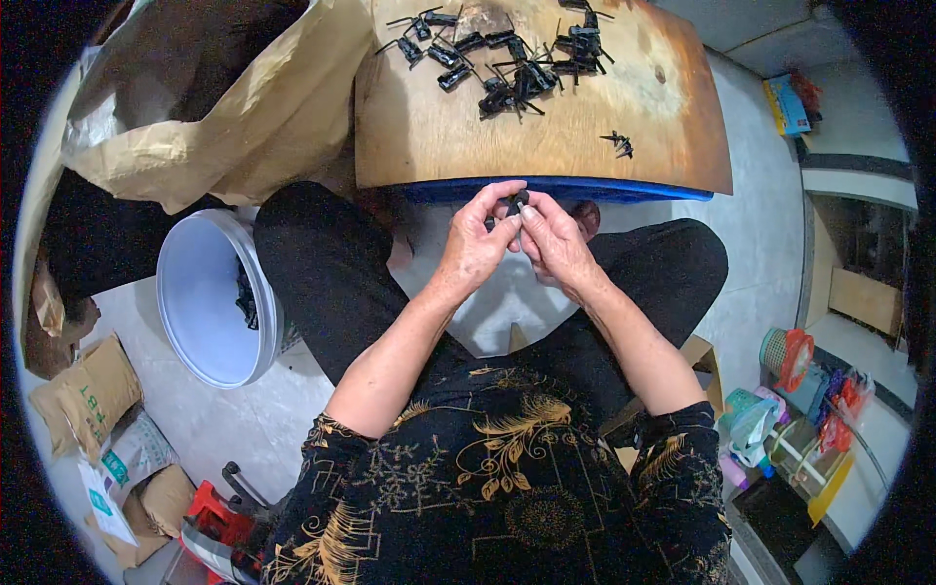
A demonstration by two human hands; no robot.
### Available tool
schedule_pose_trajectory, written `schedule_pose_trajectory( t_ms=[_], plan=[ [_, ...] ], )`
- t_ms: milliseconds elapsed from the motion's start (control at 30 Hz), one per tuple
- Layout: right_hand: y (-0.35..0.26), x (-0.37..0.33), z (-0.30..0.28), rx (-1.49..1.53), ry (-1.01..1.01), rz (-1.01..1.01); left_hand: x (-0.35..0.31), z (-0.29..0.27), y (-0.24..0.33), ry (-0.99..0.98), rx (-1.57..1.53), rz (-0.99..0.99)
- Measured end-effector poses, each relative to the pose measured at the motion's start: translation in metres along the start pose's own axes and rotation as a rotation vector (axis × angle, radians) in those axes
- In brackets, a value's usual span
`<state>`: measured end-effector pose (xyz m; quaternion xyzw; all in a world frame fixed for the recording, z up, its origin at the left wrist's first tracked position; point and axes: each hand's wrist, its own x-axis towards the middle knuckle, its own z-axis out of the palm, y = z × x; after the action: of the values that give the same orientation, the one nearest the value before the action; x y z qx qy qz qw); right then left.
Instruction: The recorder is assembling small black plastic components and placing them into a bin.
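Black part (518, 201), in the head view, is pinched between the fingertips of left hand (476, 234) and right hand (560, 242), equally near, by the desk's (429, 136) near edge; fingers obscure its long axis.

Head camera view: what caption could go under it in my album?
Left hand and right hand hold a small black part near a wooden tabletop strewn with black pieces.
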<state>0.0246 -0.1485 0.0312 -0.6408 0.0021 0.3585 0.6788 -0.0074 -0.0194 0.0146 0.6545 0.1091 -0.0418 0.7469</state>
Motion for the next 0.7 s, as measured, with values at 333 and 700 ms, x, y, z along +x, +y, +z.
schedule_pose_trajectory(
  t_ms=[333,700],
  plan=[
    [0.0,0.01,-0.002,0.122,0.03,0.101,0.008,0.008,-0.01,0.125,0.13,0.024],
    [0.018,0.029,-0.009,-0.159,0.008,0.101,0.008,0.007,-0.029,0.185,0.363,0.092]
  ],
)
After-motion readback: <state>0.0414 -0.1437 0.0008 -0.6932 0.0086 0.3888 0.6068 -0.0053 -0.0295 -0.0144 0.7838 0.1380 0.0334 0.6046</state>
